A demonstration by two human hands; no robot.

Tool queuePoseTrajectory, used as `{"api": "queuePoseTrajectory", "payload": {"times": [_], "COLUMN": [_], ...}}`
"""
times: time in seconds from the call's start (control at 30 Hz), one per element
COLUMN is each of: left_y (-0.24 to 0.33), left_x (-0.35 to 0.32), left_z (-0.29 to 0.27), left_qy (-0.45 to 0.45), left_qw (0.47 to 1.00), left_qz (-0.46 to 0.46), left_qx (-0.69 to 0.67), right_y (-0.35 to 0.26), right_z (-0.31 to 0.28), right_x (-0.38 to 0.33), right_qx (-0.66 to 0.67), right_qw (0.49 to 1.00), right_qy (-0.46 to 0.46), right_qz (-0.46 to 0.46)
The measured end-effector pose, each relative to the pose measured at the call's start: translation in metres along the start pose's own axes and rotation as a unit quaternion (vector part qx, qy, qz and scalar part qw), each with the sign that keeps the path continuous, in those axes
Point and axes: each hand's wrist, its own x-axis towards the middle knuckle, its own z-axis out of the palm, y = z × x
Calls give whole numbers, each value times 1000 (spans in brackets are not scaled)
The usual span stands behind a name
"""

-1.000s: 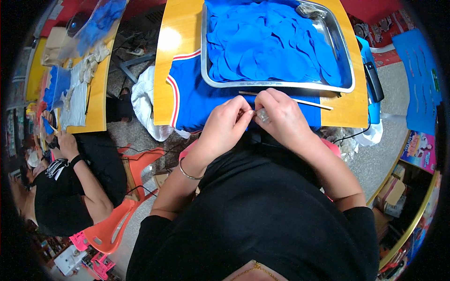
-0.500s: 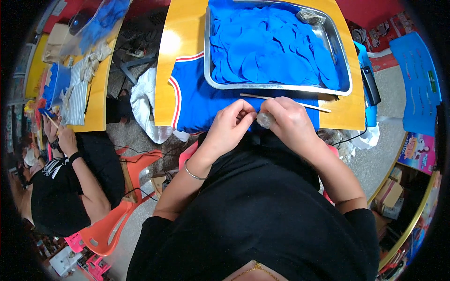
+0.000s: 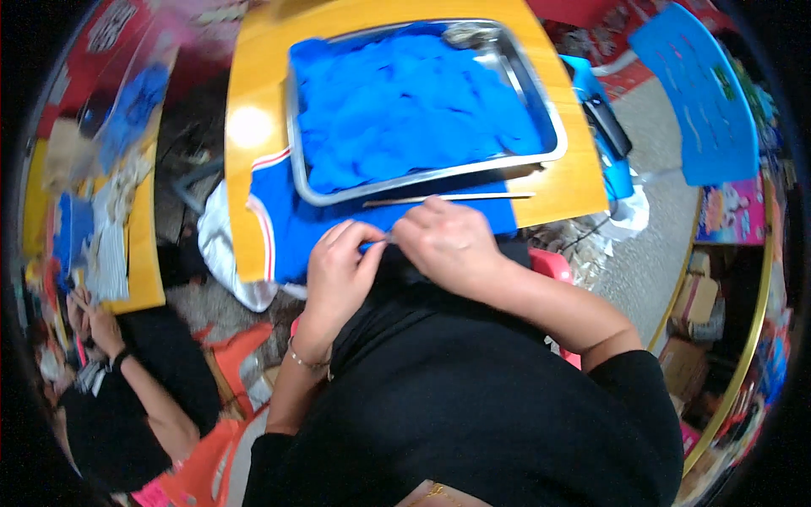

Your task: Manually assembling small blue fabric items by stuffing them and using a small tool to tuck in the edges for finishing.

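Observation:
My left hand [image 3: 340,264], a bracelet at its wrist, is closed with thumb and forefinger pinched together. Its fingertips meet those of my right hand [image 3: 448,243], which is also closed. Whatever lies between them is too small and blurred to name. Both hands are over the near edge of a folded blue garment [image 3: 291,228] with red and white trim. Just beyond my right hand, a thin pale stick [image 3: 498,197] rests across the garment. Behind it stands a metal tray [image 3: 553,145] heaped with thin, rounded blue pieces [image 3: 405,106].
A crumpled greyish bundle [image 3: 467,35] lies in the tray's far right corner. The yellow table [image 3: 574,190] carries tray and garment. To the right is a blue chair [image 3: 710,101]. At left, a person [image 3: 110,329] works at another table [image 3: 148,279].
The view has swung, so table and tray appear farther left and tilted. The clear crumpled wad seen at my right fingers is now hidden. Both hands remain close together.

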Motion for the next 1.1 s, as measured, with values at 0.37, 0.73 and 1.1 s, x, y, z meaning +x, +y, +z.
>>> {"api": "queuePoseTrajectory", "payload": {"times": [0.37, 0.73, 1.1], "left_y": [12, -4, -19], "left_x": [2, -5, -16], "left_z": [8, 19, 11], "left_qy": [-6, 43, 58], "left_qw": [998, 997, 989], "left_qz": [-22, 46, -21], "left_qx": [-63, -54, -136], "right_y": [10, 16, 11], "right_z": [-11, -10, -14], "right_x": [-3, -3, 1], "right_qx": [33, 65, 318], "right_qw": [999, 997, 945], "right_qy": [-41, -25, -37], "right_qz": [8, -17, 64]}}
